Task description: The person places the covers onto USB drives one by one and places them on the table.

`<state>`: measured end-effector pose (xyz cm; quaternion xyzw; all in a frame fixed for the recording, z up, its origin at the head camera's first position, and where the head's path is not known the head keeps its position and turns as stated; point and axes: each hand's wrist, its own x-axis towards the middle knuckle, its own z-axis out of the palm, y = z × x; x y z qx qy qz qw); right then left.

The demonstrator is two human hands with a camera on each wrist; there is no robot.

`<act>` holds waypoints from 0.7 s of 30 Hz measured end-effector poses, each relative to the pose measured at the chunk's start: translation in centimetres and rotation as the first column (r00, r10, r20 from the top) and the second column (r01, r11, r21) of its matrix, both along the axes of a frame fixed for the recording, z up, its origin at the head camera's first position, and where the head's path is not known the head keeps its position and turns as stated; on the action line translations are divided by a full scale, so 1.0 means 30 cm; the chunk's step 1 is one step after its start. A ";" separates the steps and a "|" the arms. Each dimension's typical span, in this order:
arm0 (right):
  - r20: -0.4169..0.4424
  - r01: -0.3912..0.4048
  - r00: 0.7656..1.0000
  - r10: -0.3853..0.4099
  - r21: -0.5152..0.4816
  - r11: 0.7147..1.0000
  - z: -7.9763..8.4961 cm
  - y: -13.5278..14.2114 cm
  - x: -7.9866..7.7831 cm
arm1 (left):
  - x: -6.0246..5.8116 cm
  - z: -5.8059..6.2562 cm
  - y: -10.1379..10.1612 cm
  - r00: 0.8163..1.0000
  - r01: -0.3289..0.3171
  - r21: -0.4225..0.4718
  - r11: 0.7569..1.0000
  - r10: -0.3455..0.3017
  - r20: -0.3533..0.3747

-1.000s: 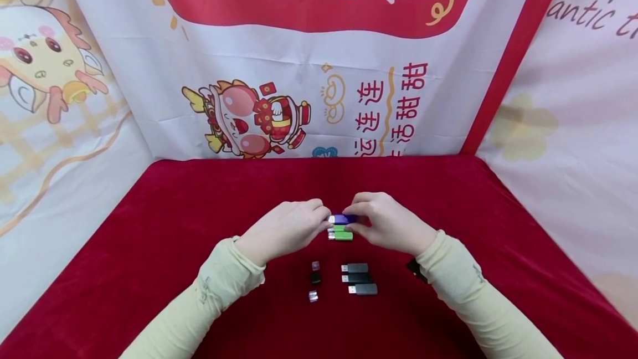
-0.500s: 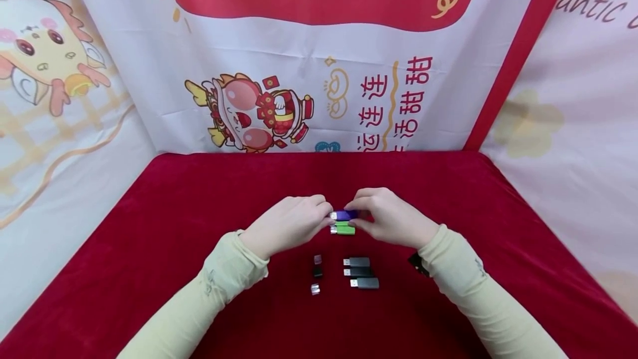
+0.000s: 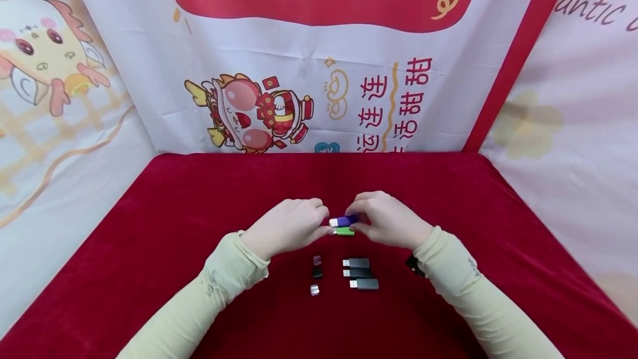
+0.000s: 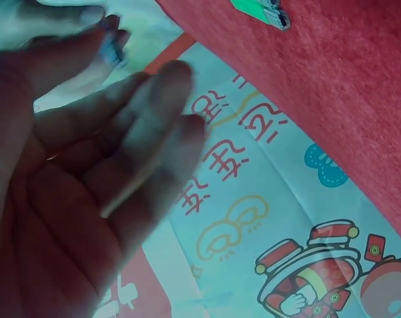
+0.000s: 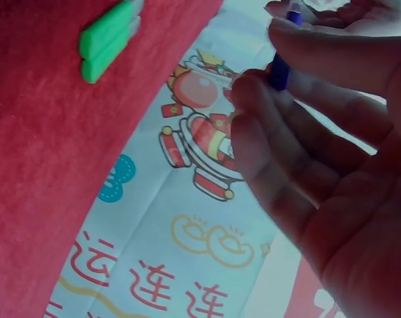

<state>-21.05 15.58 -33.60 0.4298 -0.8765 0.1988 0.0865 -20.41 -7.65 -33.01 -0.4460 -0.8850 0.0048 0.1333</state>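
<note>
Purple, slim and oblong, one USB stick (image 3: pixel 345 221) with a metal plug is pinched between thumb and fingers of the right grip (image 3: pixel 394 221), above the velvety red surface (image 3: pixel 239 181). Beside the plug, the left grip (image 3: pixel 289 228) has bent fingers; whether it holds anything cannot be told. Two round-ended green sticks (image 5: pixel 107 41) lie just below; nearer, three dark sticks (image 3: pixel 368 284), with three small caps (image 3: pixel 314 290) to their left.

the slim purple usb stick (image 3: pixel 345 221), silver end (image 3: pixel 333 222) pointing left, is held between the right fingers (image 5: pixel 253 91) above the red cloth (image 3: pixel 239 184).
</note>
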 end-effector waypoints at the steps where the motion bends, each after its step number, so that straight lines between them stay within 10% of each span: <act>1: 0.003 0.019 1.000 -0.019 0.015 1.000 -0.007 -0.002 -0.001 | -0.001 0.001 -0.002 1.000 -0.014 -0.005 1.000 0.014 0.007; 21: -0.023 0.143 0.990 -0.142 0.259 0.955 -0.104 -0.046 -0.003 | -0.002 0.005 -0.014 0.996 -0.066 -0.026 0.997 0.068 0.055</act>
